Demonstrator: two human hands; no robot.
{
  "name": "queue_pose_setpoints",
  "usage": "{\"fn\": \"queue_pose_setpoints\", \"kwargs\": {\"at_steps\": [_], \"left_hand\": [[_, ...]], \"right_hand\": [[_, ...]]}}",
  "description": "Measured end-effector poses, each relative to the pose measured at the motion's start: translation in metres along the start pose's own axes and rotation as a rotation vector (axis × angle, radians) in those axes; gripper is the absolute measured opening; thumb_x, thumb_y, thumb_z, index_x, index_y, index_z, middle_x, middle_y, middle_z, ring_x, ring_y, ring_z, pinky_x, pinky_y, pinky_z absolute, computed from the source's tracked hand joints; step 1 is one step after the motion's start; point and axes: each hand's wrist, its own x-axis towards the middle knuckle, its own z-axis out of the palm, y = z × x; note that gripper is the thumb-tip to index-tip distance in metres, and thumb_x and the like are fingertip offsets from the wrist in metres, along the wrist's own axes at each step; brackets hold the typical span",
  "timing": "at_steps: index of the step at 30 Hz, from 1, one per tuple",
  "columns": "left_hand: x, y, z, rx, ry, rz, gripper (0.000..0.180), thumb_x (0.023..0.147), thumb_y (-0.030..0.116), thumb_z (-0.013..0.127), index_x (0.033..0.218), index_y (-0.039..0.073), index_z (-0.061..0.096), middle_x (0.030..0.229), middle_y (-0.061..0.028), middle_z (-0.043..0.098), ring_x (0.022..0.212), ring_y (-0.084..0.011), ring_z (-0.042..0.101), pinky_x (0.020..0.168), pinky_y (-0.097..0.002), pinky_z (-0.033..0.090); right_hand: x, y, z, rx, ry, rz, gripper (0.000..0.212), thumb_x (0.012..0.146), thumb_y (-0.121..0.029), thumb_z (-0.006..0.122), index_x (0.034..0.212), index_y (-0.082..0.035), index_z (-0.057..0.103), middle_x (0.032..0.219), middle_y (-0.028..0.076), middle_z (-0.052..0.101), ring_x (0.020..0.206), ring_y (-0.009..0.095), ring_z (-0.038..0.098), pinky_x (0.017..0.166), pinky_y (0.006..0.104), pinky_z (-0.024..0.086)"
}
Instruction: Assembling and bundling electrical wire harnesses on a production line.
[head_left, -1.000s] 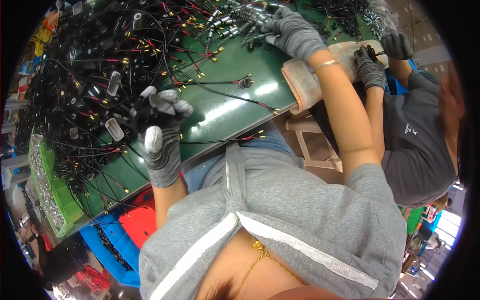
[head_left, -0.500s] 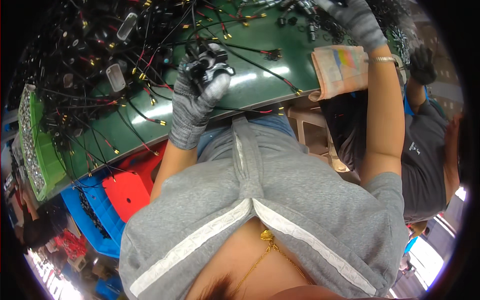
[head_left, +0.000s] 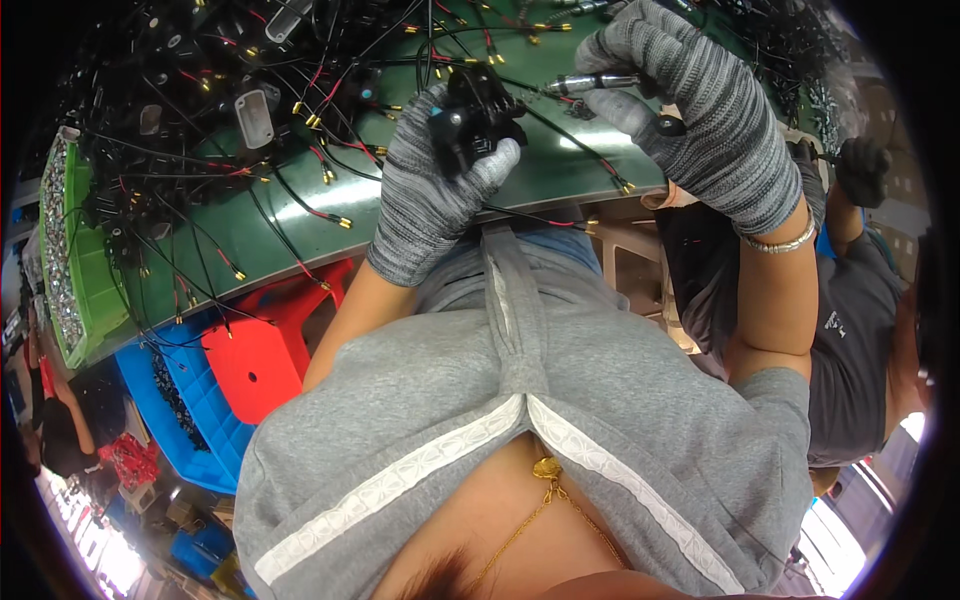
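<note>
L hand [head_left: 425,195] grips black part [head_left: 475,115]; R hand [head_left: 690,120] holds, prob., driver [head_left: 590,83].

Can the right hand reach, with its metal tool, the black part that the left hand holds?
Probably yes. The right hand holds the metal tool with its tip pointing at the black part in the left hand, close beside it, with only thin wires between.
</note>
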Motion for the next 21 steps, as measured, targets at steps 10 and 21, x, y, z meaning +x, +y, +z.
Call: {"fn": "queue_pose_setpoints", "kwargs": {"at_steps": [10,21], "left_hand": [[0.001,-0.012,-0.001,0.189,0.030,0.121,0.060,0.075,0.020,0.084,0.122,0.002,0.052,0.108,-0.0078,0.062,0.095,-0.0156,0.061,0.085,-0.0303,0.052],[-0.002,-0.008,-0.005,0.196,0.020,0.067,0.056,0.081,0.027,0.079,0.124,0.004,0.052,0.111,-0.0057,0.064,0.097,-0.0158,0.062,0.086,-0.0293,0.050]], "right_hand": [[0.006,-0.005,0.034,0.007,0.195,-0.082,0.017,0.081,-0.009,0.067,0.096,-0.003,0.065,0.084,0.008,0.060,0.072,0.023,0.061,0.061,0.0327,0.051],[-0.004,-0.006,0.058,0.426,0.171,0.173,0.022,0.082,-0.011,0.073,0.103,-0.006,0.069,0.101,0.008,0.065,0.091,0.019,0.066,0.082,0.0296,0.054]]}}
